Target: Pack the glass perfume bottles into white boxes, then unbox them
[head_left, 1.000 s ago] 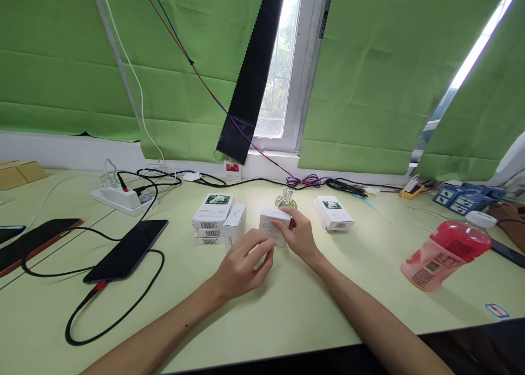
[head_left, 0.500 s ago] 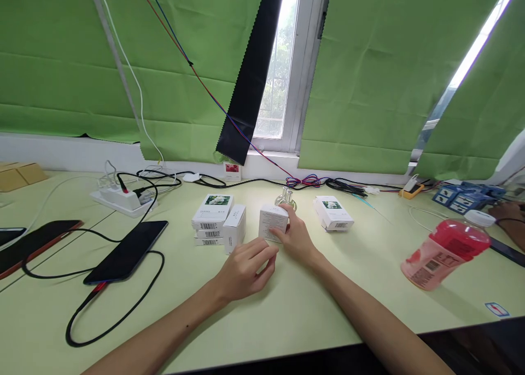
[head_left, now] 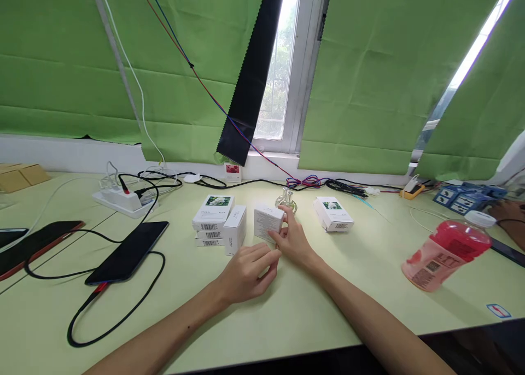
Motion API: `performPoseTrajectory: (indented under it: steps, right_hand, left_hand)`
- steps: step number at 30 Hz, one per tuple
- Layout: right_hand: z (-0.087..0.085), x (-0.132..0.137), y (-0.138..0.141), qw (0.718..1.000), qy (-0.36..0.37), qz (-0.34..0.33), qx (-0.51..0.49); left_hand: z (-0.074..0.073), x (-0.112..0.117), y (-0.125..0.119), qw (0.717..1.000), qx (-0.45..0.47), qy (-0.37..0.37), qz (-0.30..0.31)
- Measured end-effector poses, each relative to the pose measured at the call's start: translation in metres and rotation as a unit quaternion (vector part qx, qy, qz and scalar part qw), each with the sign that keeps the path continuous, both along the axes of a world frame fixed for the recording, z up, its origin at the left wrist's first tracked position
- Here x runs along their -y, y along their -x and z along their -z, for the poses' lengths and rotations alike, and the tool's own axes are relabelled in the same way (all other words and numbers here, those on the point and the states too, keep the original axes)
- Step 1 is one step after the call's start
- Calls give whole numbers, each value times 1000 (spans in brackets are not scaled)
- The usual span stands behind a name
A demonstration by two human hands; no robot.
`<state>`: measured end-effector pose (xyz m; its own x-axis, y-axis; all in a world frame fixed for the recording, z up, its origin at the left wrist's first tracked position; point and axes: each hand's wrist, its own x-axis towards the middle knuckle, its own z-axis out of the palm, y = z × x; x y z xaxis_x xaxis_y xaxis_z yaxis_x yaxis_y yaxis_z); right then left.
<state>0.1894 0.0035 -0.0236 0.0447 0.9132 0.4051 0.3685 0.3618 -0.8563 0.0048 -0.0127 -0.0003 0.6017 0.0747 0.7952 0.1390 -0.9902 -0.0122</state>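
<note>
A small white carton [head_left: 268,222] with fine print stands upright on the table, turned at a slant. My right hand [head_left: 293,238] grips its right edge, thumb on the near face and fingers behind. Just in front of it is my left hand [head_left: 248,271], loosely curled, thumb and forefinger apart, nothing in it. To the left, another narrow white carton [head_left: 235,230] stands on end against a stack of flat white cartons [head_left: 211,214] with a flower picture on top. Behind the gripped carton are clear glass pieces [head_left: 287,199], partly hidden.
White cartons [head_left: 333,214] lie to the right, and a pink drink bottle [head_left: 447,249] leans beyond them. A phone [head_left: 129,252] with a black cable and a white power strip [head_left: 118,200] are at left. Cables [head_left: 303,182] run along the back. Another person's hand [head_left: 511,219] shows at far right.
The carton in my right hand has turned and shifted slightly left, so its side edge faces more toward me. My left hand has moved barely, a little down.
</note>
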Motion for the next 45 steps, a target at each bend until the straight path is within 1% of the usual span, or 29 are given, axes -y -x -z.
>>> performPoseTrajectory:
  steps: [3, 8, 11, 15, 19, 22, 26, 31, 34, 37, 39, 41, 43, 45]
  right_hand:
    - [-1, 3, 5, 999, 8, -26, -18]
    - [-6, 8, 12, 998, 0, -53, -14]
    - [-6, 8, 12, 999, -2, -40, 2]
    - [-1, 4, 10, 999, -2, -12, 52]
    - [4, 2, 9, 997, 7, -18, 81]
    - [5, 3, 10, 996, 15, -44, 77]
    - [0, 8, 11, 994, 26, -91, 50]
    - [-8, 16, 12, 984, 47, -161, 61]
    - [-10, 18, 12, 980, 30, -175, 85]
    - [-9, 17, 12, 981, 15, -167, 100]
    - [-8, 15, 11, 983, 2, -150, 109]
    - [-6, 11, 9, 989, -22, -101, 110]
    - [-4, 5, 5, 993, -57, -30, 103]
    - [-1, -2, -3, 990, -94, 43, 99]
  left_hand:
    - [0, 0, 0, 1000, -2, 2, -4]
    - [0, 0, 0, 1000, -7, 10, -1]
    - [-1, 1, 0, 1000, -11, 11, -3]
    - [-1, 1, 0, 1000, -12, 16, -5]
    - [0, 1, 0, 1000, -16, 21, -7]
    - [-1, 0, 1, 999, -24, 35, 6]
    - [-1, -1, 1, 997, -31, 58, 28]
    - [2, -3, 0, 999, -18, 50, -8]
    - [4, -4, -1, 998, -10, 55, -23]
    - [3, -5, -2, 997, -16, 70, -30]
    - [2, -4, -2, 996, -19, 77, -32]
    - [1, -3, -1, 996, -21, 79, -31]
    - [1, -3, -1, 996, -23, 78, -33]
    - [2, -3, -1, 996, -26, 78, -36]
